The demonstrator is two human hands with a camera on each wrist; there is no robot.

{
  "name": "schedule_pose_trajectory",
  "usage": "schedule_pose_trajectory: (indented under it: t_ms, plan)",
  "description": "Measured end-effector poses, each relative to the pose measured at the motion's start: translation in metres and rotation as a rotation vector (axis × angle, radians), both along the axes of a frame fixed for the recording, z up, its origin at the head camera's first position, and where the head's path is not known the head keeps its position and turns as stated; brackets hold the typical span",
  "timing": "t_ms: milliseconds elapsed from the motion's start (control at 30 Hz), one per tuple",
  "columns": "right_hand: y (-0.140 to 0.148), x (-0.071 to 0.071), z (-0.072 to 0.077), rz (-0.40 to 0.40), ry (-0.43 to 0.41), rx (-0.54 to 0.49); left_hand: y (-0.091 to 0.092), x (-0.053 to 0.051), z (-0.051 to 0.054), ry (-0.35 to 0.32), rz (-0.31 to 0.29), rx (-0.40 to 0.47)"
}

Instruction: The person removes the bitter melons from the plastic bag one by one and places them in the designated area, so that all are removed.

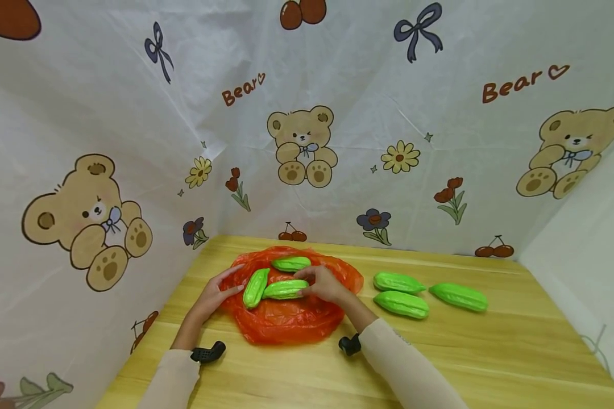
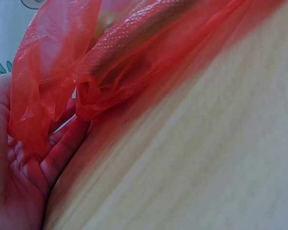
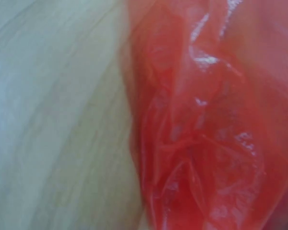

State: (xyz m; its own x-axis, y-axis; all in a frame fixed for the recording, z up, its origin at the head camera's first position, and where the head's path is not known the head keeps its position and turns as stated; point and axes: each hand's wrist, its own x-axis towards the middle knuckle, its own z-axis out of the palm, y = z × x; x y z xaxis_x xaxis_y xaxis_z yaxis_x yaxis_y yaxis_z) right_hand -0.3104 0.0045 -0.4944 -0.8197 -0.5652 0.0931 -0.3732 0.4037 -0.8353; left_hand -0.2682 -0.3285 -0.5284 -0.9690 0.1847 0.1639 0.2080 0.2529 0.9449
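Observation:
In the head view a red plastic bag (image 1: 286,335) lies spread on the table, its mouth facing up. Three bright green bitter melons are in it: one at the back (image 1: 290,263), one upright at the left (image 1: 256,288), one across the middle (image 1: 284,289). My right hand (image 1: 326,284) holds the right end of the middle melon between thumb and fingers. At the bag's left edge is my left hand (image 1: 216,294), thumb and fingers apart. Thin red plastic drapes over the left palm (image 2: 29,191) in the left wrist view. Only red bag (image 3: 206,124) and tabletop show in the right wrist view.
Three more bitter melons lie right of the bag: two side by side, the rear one (image 1: 396,282) and the front one (image 1: 402,304), and another (image 1: 459,296) farther right. The wooden table (image 1: 491,352) meets a white cloth printed with bears (image 1: 302,147).

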Motion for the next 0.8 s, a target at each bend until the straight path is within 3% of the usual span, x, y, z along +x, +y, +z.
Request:
schedule_pose_trajectory:
  t_ms: [233,500,800]
  plan:
    - [-0.001,-0.001,-0.005,0.028,0.008,0.010,0.002,0.003,0.008,-0.026,-0.006,0.010]
    - [0.000,0.004,-0.005,0.016,0.011,0.038,0.003,0.004,0.007,-0.030,-0.002,0.015]
    - [0.004,0.018,0.007,0.019,0.059,0.001,0.002,0.003,0.005,0.007,0.003,-0.004]
